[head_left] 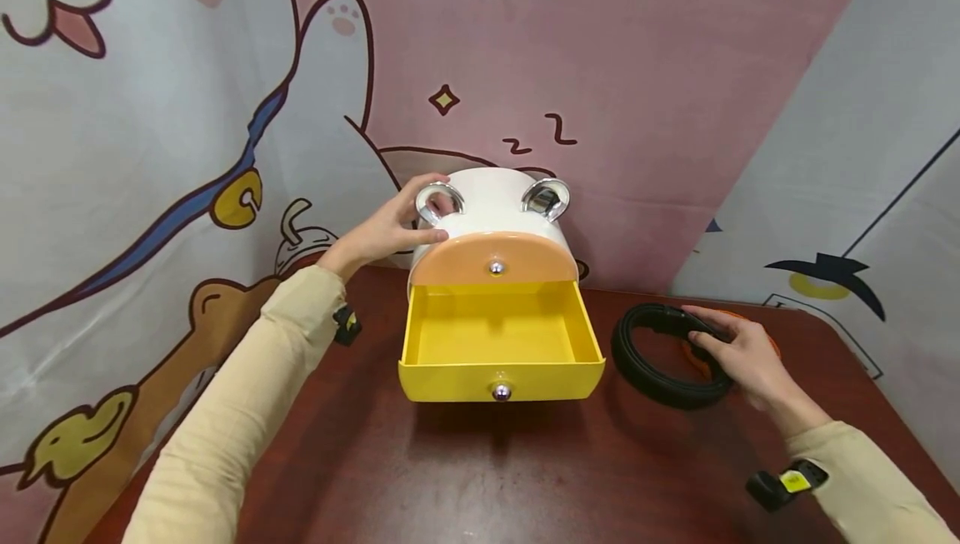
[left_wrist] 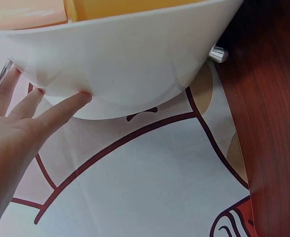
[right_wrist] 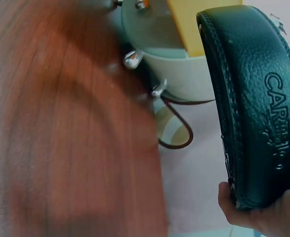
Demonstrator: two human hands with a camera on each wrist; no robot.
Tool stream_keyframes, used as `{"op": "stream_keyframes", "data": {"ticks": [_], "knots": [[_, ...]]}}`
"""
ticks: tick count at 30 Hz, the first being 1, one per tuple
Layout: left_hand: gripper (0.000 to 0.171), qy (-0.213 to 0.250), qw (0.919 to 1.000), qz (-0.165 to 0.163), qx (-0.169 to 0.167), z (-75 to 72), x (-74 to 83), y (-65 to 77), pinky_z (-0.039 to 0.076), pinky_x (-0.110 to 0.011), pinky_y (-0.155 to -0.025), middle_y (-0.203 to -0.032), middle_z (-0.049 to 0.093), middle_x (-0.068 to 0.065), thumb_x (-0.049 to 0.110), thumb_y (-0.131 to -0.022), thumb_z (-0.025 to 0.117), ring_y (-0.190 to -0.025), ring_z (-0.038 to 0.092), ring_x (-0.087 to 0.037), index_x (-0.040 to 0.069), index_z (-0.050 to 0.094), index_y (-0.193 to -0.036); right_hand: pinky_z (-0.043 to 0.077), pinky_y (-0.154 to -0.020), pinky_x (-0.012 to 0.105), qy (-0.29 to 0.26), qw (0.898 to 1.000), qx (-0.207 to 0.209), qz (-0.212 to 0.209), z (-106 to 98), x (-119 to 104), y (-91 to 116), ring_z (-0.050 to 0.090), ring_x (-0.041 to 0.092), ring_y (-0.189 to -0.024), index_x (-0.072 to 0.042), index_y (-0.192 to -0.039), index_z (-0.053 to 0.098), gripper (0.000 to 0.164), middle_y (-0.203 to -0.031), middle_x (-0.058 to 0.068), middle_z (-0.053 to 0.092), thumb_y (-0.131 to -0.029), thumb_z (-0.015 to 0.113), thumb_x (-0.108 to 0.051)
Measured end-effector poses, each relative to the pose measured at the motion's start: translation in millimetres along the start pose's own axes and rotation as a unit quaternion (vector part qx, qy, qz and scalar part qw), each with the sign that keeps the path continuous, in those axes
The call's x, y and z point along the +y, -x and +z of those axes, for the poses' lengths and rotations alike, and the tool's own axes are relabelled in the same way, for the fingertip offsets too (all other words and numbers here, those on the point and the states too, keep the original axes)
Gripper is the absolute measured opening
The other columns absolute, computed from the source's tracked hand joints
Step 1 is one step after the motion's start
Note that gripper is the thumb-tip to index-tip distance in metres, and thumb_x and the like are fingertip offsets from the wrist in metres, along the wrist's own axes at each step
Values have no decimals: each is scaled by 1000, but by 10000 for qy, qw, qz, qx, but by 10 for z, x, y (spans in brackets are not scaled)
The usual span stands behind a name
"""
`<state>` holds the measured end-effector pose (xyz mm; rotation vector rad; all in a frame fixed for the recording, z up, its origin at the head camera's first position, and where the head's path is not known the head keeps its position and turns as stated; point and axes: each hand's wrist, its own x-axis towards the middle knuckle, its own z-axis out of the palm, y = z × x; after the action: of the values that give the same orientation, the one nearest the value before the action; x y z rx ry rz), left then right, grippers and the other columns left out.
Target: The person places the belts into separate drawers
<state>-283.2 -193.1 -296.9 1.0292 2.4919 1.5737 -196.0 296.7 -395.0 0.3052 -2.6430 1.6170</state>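
A white desktop drawer box (head_left: 491, 198) with two shiny ring-shaped ears stands at the back of the table. Its yellow lower drawer (head_left: 450, 383) is pulled out and holds nothing; the peach upper drawer (head_left: 457, 265) is closed. My left hand (head_left: 382, 229) rests on the box's upper left, around the left ear, and in the left wrist view its fingers (left_wrist: 65, 109) lie straight against the white shell. To the right, my right hand (head_left: 750, 361) pinches a coiled black leather belt (head_left: 675, 392) by its edge, raised above the table. Embossed letters show on the belt (right_wrist: 261, 113) in the right wrist view.
Behind my right hand lies an orange object (head_left: 772, 344), mostly hidden by hand and belt. The dark red wooden table (head_left: 465, 486) ends against a cartoon-printed cloth (head_left: 630, 69) behind and at both sides.
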Motion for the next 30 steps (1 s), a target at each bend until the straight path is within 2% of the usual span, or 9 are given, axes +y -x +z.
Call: {"op": "stream_keyframes", "data": {"ticks": [3, 6, 8, 12, 15, 18, 21, 27, 30], "knots": [[76, 88, 9997, 220, -59, -1, -15, -11, 36, -49, -98, -114, 54, -17, 0, -88, 68, -107, 54, -28, 12, 25, -149, 30, -36, 31, 69, 10000, -1, 45, -2, -89, -19, 33, 4, -42, -11, -138, 55, 40, -84, -7, 67, -98, 59, -15], [75, 84, 9996, 248, -68, -3, -27, -16, 38, -44, -96, -114, 54, -16, -1, -88, 68, -105, 55, -26, 12, 25, -149, 35, -40, 29, 211, 9998, -6, -5, -3, -172, -39, 46, 4, -51, -4, -138, 52, 43, -100, 2, 65, -98, 59, -16], [75, 107, 9997, 221, -72, -1, -33, -22, 39, -44, -95, -114, 54, -17, 0, -89, 68, -105, 54, -27, 12, 25, -149, 45, -48, 25, 300, 9995, -41, -61, -4, -224, -52, 57, 2, -67, 0, -139, 50, 45, -114, 13, 60, -99, 58, -17], [76, 136, 9999, 14, -26, 6, -23, -21, 39, -47, -95, -115, 53, -16, 2, -89, 69, -109, 54, -28, 15, 25, -150, 52, -64, 23, 367, 9991, -134, -145, 0, -313, -81, 61, -1, -87, 2, -141, 46, 47, -126, 26, 52, -100, 56, -18], [77, 133, 9999, -108, 2, 13, -10, -14, 39, -47, -95, -116, 53, -16, 4, -89, 70, -112, 53, -27, 16, 25, -150, 53, -66, 25, 302, 9993, -165, -172, 2, -373, -97, 63, 1, -88, 1, -141, 46, 47, -121, 15, 58, -100, 56, -18], [77, 145, 9999, -92, -4, 13, -11, -10, 39, -47, -96, -116, 53, -18, 4, -88, 70, -112, 53, -28, 16, 25, -150, 53, -66, 25, 218, 9994, -172, -196, 11, -426, -114, 64, 2, -87, 2, -140, 47, 46, -112, -1, 61, -99, 57, -18], [77, 145, 9999, -53, -14, 13, -6, -9, 39, -46, -95, -116, 53, -18, 4, -88, 70, -111, 53, -27, 16, 25, -150, 53, -66, 24, 130, 9995, -180, -209, 23, -476, -132, 64, 3, -87, 2, -140, 48, 46, -107, -10, 60, -99, 58, -17], [77, 156, 9999, 58, -41, 13, 1, 0, 39, -46, -94, -117, 51, -20, -1, -88, 68, -108, 53, -28, 14, 24, -150, 53, -64, 24, 26, 9995, -265, -149, 33, -579, -165, 64, 4, -86, -1, -141, 48, 46, -106, -10, 62, -99, 58, -16], [77, 213, 9998, -31, -20, 16, 16, 1, 39, -48, -94, -117, 52, -20, 0, -89, 68, -110, 53, -30, 17, 25, -150, 49, -51, 26, 141, 9994, -295, -90, 31, -632, -180, 63, 7, -76, -1, -141, 47, 47, -105, -3, 63, -99, 58, -17]]}}
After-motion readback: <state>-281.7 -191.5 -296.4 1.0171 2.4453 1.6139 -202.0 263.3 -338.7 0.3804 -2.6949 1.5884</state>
